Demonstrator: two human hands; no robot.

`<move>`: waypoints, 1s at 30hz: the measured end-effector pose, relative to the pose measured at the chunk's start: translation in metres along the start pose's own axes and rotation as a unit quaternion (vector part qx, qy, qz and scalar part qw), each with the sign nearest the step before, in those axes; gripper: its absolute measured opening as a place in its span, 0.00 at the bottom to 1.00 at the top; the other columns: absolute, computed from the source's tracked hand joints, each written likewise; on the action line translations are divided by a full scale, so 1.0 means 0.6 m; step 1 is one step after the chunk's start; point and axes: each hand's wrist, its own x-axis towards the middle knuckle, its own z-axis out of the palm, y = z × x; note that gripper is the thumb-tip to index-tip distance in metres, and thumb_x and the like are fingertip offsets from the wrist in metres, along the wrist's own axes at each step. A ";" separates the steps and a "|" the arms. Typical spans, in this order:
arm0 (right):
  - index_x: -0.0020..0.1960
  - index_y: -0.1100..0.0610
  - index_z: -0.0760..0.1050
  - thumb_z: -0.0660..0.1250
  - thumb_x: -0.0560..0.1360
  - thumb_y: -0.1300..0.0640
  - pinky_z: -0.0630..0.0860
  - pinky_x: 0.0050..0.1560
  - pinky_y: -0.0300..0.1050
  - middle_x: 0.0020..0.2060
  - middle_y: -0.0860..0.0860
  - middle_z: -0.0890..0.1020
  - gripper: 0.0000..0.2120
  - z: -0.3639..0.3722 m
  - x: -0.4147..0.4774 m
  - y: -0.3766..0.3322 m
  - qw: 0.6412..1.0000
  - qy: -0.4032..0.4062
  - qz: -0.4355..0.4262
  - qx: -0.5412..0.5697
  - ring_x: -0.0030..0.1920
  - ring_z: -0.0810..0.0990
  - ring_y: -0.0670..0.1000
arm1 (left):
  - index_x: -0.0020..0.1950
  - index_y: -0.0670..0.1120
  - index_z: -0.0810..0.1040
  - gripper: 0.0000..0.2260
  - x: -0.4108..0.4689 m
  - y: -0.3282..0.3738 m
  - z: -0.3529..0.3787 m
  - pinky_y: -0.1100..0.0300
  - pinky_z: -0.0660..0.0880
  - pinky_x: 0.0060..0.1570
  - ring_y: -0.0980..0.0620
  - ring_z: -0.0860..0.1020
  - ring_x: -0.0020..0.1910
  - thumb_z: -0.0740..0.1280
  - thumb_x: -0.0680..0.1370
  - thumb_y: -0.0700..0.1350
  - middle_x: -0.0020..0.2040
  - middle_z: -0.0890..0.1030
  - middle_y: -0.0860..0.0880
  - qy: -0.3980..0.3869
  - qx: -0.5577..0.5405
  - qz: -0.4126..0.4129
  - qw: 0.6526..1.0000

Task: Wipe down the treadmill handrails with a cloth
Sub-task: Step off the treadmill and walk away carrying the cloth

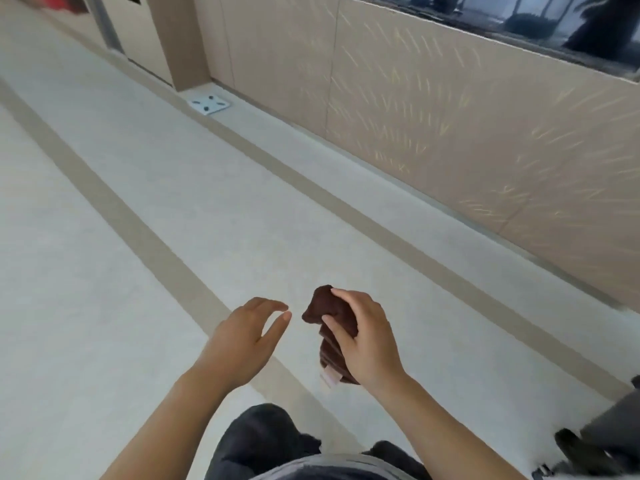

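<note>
Nearest: your dark trousers (pixel 263 441), bottom edge.
Right hand (pixel 363 336): closed round a bunched brown cloth (pixel 329 315), one end hanging below the palm.
Left hand (pixel 247 329): empty, fingers spread, just left of the cloth.
Handrails: none identifiable; dark equipment (pixel 602 434) near right, so turn right.

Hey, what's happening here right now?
A person is standing on a pale floor beside a beige wall, holding a bunched-up dark brown cloth in the right hand. The left hand is open and empty, fingers reaching toward the cloth without touching it. No treadmill handrail is clearly in view, so wiping does not appear to be under way.
</note>
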 end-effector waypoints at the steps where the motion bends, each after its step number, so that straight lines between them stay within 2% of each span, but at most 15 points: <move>1: 0.63 0.49 0.72 0.66 0.76 0.51 0.72 0.58 0.52 0.58 0.46 0.77 0.16 0.021 0.054 -0.008 1.000 -0.018 -0.016 0.006 0.57 0.73 0.49 | 0.63 0.55 0.73 0.19 0.030 -0.023 -0.020 0.54 0.70 0.61 0.55 0.73 0.61 0.52 0.78 0.59 0.63 0.74 0.56 0.012 -0.002 -0.022 1.000; 4: 0.63 0.50 0.72 0.66 0.75 0.51 0.72 0.57 0.53 0.58 0.47 0.77 0.16 0.092 0.213 -0.030 0.996 -0.066 -0.060 0.003 0.58 0.73 0.51 | 0.63 0.55 0.72 0.18 0.134 -0.096 -0.082 0.53 0.71 0.60 0.54 0.73 0.61 0.52 0.79 0.59 0.64 0.74 0.56 0.035 0.003 -0.072 0.997; 7: 0.63 0.50 0.72 0.66 0.75 0.50 0.72 0.57 0.53 0.58 0.46 0.76 0.17 0.161 0.374 -0.054 0.993 -0.084 -0.078 -0.006 0.58 0.73 0.52 | 0.63 0.55 0.72 0.18 0.266 -0.161 -0.159 0.52 0.71 0.58 0.53 0.75 0.58 0.52 0.79 0.59 0.64 0.74 0.56 0.055 0.012 -0.087 0.995; 12: 0.63 0.48 0.72 0.65 0.76 0.49 0.72 0.58 0.51 0.59 0.44 0.76 0.16 0.248 0.618 -0.092 0.994 -0.081 -0.070 -0.010 0.58 0.73 0.49 | 0.64 0.57 0.70 0.18 0.486 -0.247 -0.314 0.54 0.70 0.58 0.54 0.74 0.57 0.51 0.79 0.59 0.65 0.72 0.58 0.043 0.031 -0.085 0.995; 16: 0.63 0.49 0.72 0.65 0.75 0.50 0.73 0.57 0.54 0.58 0.46 0.77 0.16 0.315 0.794 -0.112 0.995 -0.068 -0.061 -0.028 0.58 0.74 0.51 | 0.64 0.56 0.71 0.17 0.645 -0.313 -0.411 0.53 0.71 0.59 0.53 0.75 0.56 0.52 0.79 0.59 0.65 0.72 0.58 0.035 0.027 -0.084 0.996; 20: 0.63 0.49 0.72 0.66 0.75 0.50 0.73 0.56 0.54 0.58 0.47 0.77 0.16 0.391 0.957 -0.119 0.998 -0.045 -0.034 -0.030 0.57 0.74 0.52 | 0.64 0.55 0.71 0.17 0.813 -0.385 -0.484 0.53 0.70 0.59 0.54 0.74 0.58 0.53 0.79 0.58 0.65 0.73 0.57 -0.005 0.028 -0.058 0.998; 24: 0.62 0.50 0.73 0.66 0.75 0.49 0.73 0.56 0.55 0.58 0.47 0.77 0.16 0.493 1.149 -0.140 0.998 -0.047 -0.035 -0.018 0.57 0.74 0.52 | 0.64 0.56 0.71 0.17 0.982 -0.479 -0.576 0.55 0.70 0.61 0.55 0.73 0.61 0.52 0.79 0.58 0.65 0.73 0.58 0.006 0.033 -0.059 0.998; 30: 0.62 0.50 0.73 0.66 0.75 0.50 0.72 0.57 0.52 0.58 0.45 0.76 0.16 0.689 1.499 -0.283 0.985 -0.133 -0.113 0.018 0.57 0.74 0.50 | 0.63 0.58 0.71 0.18 1.172 -0.657 -0.794 0.55 0.70 0.60 0.56 0.73 0.59 0.51 0.78 0.60 0.65 0.72 0.59 0.070 0.029 -0.163 0.984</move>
